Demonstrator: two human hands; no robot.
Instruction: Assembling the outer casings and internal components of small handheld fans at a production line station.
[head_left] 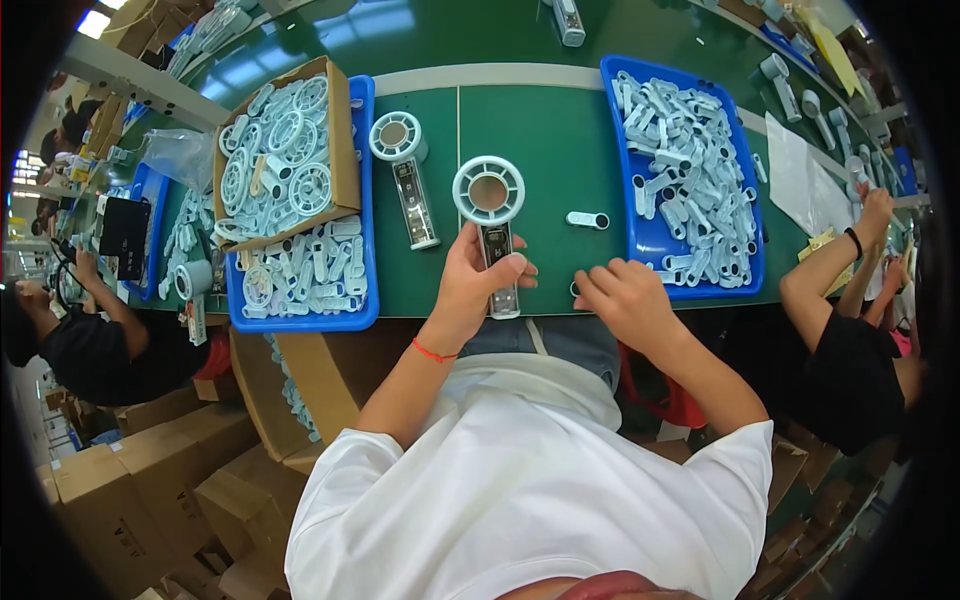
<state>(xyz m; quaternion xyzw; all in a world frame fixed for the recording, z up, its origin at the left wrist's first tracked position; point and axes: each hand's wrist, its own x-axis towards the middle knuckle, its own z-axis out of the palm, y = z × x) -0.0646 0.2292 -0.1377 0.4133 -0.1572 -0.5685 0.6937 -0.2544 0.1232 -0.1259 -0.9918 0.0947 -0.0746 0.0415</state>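
My left hand (pixel 470 278) is wrapped round the handle of a pale blue handheld fan body (pixel 489 192). Its round head points away from me, and dark inner parts show in the handle. To the right, at the table's near edge, my right hand (pixel 625 302) has its fingers pinched together; the rounded end of a small pale cover piece (pixel 575 288) peeks out at the fingertips, mostly hidden. A loose oblong cover piece (pixel 587 220) with a dark end lies just beyond that hand. Another fan body (pixel 410 185) rests on the table, left of the held one.
On the right, a blue tray (pixel 640 242) holds many small cover pieces. At left, a cardboard box (pixel 345 150) of ring-shaped grilles sits on a second blue tray (pixel 305 322) with more parts. White sheeting (pixel 800 180) lies at far right. People work on both sides.
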